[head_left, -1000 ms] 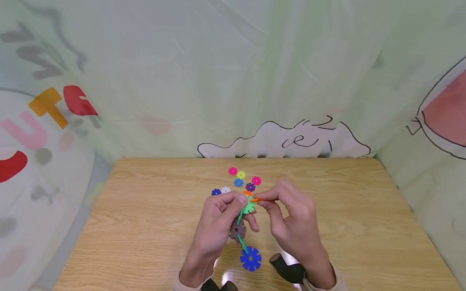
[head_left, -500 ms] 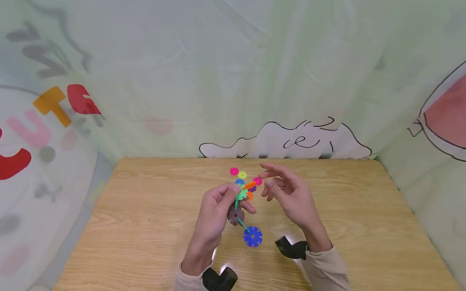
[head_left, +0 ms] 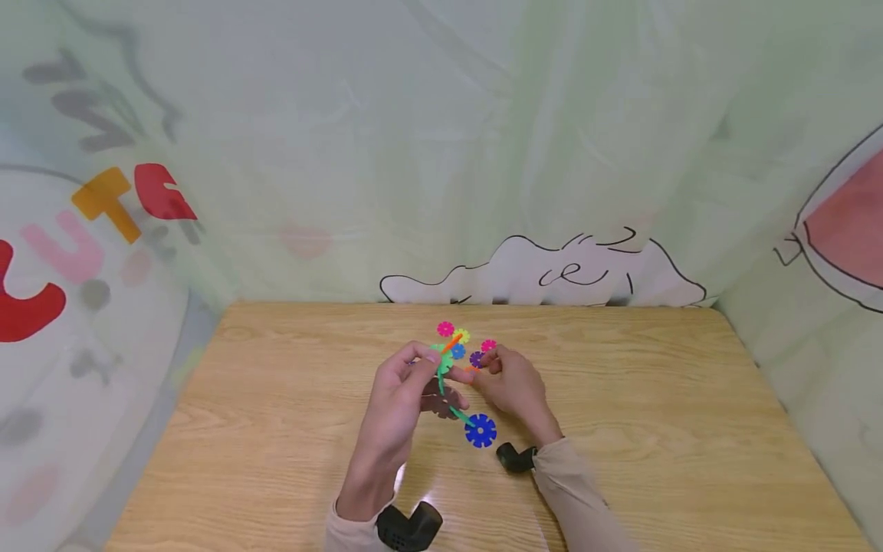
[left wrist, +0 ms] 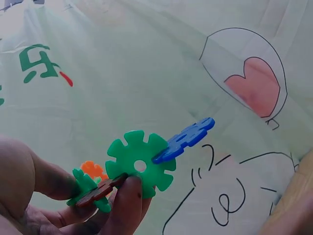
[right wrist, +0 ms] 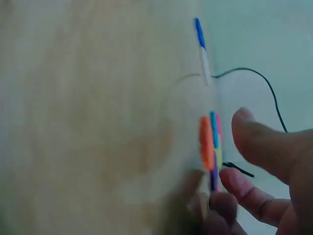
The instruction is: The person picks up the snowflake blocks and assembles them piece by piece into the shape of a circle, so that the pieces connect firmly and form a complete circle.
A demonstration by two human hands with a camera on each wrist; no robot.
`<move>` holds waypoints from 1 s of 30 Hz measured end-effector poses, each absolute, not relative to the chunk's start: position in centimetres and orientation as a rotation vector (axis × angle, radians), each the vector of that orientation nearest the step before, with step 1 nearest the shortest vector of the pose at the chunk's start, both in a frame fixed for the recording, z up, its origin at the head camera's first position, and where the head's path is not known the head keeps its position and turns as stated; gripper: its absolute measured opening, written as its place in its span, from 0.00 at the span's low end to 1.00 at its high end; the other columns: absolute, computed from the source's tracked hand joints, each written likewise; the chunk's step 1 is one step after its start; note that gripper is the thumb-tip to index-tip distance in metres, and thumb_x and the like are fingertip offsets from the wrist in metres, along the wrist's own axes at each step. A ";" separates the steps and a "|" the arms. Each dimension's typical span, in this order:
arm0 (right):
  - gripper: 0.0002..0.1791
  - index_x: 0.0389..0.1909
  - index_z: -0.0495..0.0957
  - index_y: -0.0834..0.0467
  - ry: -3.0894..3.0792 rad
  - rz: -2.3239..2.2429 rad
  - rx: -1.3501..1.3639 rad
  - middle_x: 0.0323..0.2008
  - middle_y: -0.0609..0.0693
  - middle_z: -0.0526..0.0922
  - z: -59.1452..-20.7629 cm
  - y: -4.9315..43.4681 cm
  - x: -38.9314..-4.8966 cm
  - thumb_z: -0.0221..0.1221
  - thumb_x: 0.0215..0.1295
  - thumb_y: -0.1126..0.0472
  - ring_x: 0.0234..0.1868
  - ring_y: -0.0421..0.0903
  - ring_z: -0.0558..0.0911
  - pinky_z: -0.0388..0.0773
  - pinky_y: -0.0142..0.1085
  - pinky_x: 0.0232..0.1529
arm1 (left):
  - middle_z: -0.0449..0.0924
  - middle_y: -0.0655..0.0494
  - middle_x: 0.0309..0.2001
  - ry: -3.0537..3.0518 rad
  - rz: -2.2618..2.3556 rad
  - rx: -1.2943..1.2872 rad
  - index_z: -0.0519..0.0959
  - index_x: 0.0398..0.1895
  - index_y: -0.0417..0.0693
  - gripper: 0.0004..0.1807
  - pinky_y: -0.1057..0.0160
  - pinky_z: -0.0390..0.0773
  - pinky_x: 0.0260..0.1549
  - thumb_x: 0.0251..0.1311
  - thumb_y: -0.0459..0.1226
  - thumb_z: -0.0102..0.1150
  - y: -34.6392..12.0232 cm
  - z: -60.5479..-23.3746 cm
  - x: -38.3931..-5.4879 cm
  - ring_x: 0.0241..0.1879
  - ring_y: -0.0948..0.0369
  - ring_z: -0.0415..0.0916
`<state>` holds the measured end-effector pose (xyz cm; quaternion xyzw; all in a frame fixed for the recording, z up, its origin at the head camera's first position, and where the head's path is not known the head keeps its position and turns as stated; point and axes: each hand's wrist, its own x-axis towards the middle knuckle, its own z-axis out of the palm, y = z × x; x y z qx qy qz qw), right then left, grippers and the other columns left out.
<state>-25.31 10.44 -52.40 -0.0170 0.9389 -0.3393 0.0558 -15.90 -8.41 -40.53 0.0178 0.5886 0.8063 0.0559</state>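
My left hand (head_left: 396, 395) pinches a chain of interlocking notched plastic discs between thumb and fingers, above the table. A light green disc (head_left: 444, 360) is at its top, with an orange disc (head_left: 451, 343) slotted in edge-on. Below come a brown disc (head_left: 444, 402), partly behind fingers, and a blue disc (head_left: 480, 431) at the lower end. In the left wrist view a large green disc (left wrist: 122, 154) joins the brown and blue ones. Close by, my right hand (head_left: 517, 387) reaches down at a loose orange disc (right wrist: 206, 144) on the table, thumb and fingers spread apart around it.
More loose discs lie beyond the hands: pink (head_left: 445, 329), yellow (head_left: 465, 336), blue (head_left: 458, 351), purple (head_left: 476, 359) and another pink (head_left: 488, 346). The wooden table (head_left: 655, 399) meets a printed curtain (head_left: 310, 153) at the back. Each wrist wears a black camera (head_left: 410, 527).
My right hand has let go of the orange disc now slotted into the chain, drawn back, then lowered to the loose orange disc. My left hand has shifted slightly left and up with the chain.
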 end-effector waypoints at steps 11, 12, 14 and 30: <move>0.21 0.40 0.84 0.53 2.914 -0.899 -0.057 0.37 0.52 0.80 -52.1 9.6 -24.9 0.74 0.60 0.40 0.36 0.50 0.76 0.70 0.38 0.33 | 0.87 0.25 0.43 1.831 2.468 0.112 0.72 0.40 0.38 0.10 0.61 0.87 0.26 0.82 0.34 0.46 -7.8 -40.4 -15.7 0.24 0.57 0.88; 0.19 0.38 0.84 0.54 2.905 -0.900 -0.062 0.36 0.52 0.81 -52.1 9.8 -25.0 0.75 0.62 0.43 0.36 0.50 0.77 0.71 0.37 0.34 | 0.87 0.25 0.44 1.837 2.467 0.108 0.72 0.40 0.37 0.11 0.61 0.88 0.26 0.82 0.34 0.46 -7.8 -40.4 -15.7 0.24 0.57 0.88; 0.14 0.36 0.85 0.55 2.895 -0.897 -0.072 0.34 0.51 0.83 -52.0 10.0 -25.1 0.75 0.63 0.49 0.35 0.49 0.77 0.72 0.37 0.34 | 0.86 0.25 0.45 1.846 2.477 0.107 0.72 0.41 0.36 0.11 0.60 0.89 0.27 0.82 0.34 0.45 -7.8 -40.3 -15.6 0.24 0.58 0.88; 0.18 0.41 0.83 0.59 2.826 -0.963 -0.161 0.35 0.51 0.86 -52.0 11.1 -25.4 0.80 0.57 0.57 0.36 0.47 0.81 0.81 0.41 0.41 | 0.88 0.29 0.46 1.872 2.565 0.017 0.72 0.40 0.36 0.10 0.58 0.90 0.29 0.82 0.33 0.45 -7.5 -40.3 -15.6 0.23 0.59 0.86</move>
